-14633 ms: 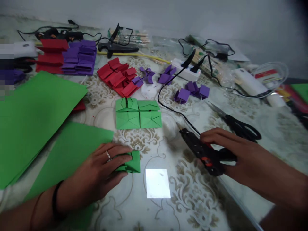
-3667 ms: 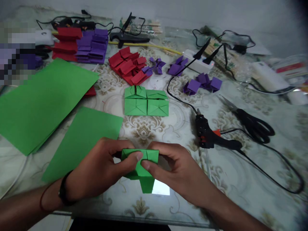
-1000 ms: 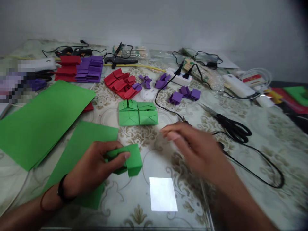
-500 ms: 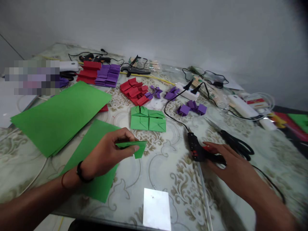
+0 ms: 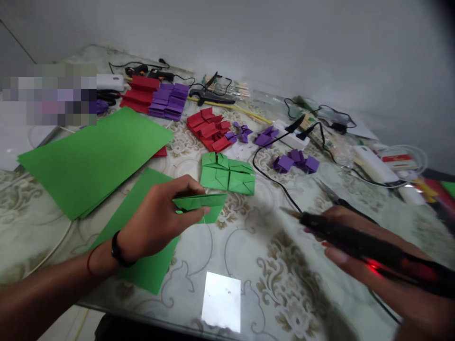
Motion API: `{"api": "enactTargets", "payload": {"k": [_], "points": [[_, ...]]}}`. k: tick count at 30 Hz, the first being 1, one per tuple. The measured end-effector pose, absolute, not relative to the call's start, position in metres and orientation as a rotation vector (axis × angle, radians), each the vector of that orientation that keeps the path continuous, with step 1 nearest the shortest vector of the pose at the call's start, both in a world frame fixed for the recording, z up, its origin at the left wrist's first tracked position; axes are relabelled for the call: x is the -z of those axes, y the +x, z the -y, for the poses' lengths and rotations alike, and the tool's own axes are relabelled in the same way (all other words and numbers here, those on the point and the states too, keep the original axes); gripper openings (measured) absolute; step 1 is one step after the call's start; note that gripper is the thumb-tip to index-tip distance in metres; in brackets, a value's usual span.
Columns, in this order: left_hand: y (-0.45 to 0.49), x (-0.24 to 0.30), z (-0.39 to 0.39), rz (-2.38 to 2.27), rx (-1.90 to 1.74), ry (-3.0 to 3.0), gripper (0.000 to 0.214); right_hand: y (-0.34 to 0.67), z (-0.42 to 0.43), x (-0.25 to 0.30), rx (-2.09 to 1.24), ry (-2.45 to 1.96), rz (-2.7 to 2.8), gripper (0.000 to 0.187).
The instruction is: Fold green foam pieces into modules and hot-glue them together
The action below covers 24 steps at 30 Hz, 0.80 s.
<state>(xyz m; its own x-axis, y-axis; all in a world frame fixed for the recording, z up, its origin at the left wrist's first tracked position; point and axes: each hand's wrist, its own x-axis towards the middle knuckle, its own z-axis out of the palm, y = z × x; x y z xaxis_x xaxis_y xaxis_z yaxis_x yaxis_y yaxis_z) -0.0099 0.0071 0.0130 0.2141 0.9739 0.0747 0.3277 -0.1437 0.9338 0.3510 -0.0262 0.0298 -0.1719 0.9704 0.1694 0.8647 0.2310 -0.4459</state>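
Observation:
My left hand (image 5: 156, 220) pinches a folded green paper piece (image 5: 206, 204) and holds it just above the table. My right hand (image 5: 373, 267) is closed round a black glue gun (image 5: 359, 241), lifted off the table with its nozzle pointing left toward the green piece. The gun and hand are smeared by motion. A block of several joined green folded pieces (image 5: 227, 173) lies flat just beyond the held one.
Green sheets (image 5: 92, 156) lie at left, one (image 5: 142, 255) under my left wrist. Red folded pieces (image 5: 209, 130), purple folded pieces (image 5: 295, 161) and stacked red and purple folds (image 5: 156, 97) sit farther back. Black scissors (image 5: 337, 199), a power strip (image 5: 289, 137) and cables lie at right.
My right hand has picked the glue gun up off the table and swung it toward me. The left hand keeps the green piece raised; the camera has shifted a little.

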Motion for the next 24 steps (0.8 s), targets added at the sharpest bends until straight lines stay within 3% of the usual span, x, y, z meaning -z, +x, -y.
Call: {"api": "enactTargets", "payload": {"k": [3, 8, 13, 24], "points": [[-0.011, -0.010, -0.006, -1.328, -0.954, 1.682, 0.012, 0.310, 0.018, -0.043, -0.792, -1.215, 2.231, 0.014], [-0.010, -0.011, -0.003, -1.316, -0.926, 1.707, 0.007, 0.266, 0.013, -0.024, -1.145, -0.992, 2.055, 0.008], [-0.008, -0.013, 0.002, -1.341, -0.894, 1.765, 0.008, 0.253, 0.021, -0.002, -1.187, -0.926, 1.952, 0.015], [-0.008, -0.015, 0.003, -1.352, -0.892, 1.818, 0.009, 0.255, 0.021, -0.005, -1.064, -1.019, 2.002, 0.021]]}}
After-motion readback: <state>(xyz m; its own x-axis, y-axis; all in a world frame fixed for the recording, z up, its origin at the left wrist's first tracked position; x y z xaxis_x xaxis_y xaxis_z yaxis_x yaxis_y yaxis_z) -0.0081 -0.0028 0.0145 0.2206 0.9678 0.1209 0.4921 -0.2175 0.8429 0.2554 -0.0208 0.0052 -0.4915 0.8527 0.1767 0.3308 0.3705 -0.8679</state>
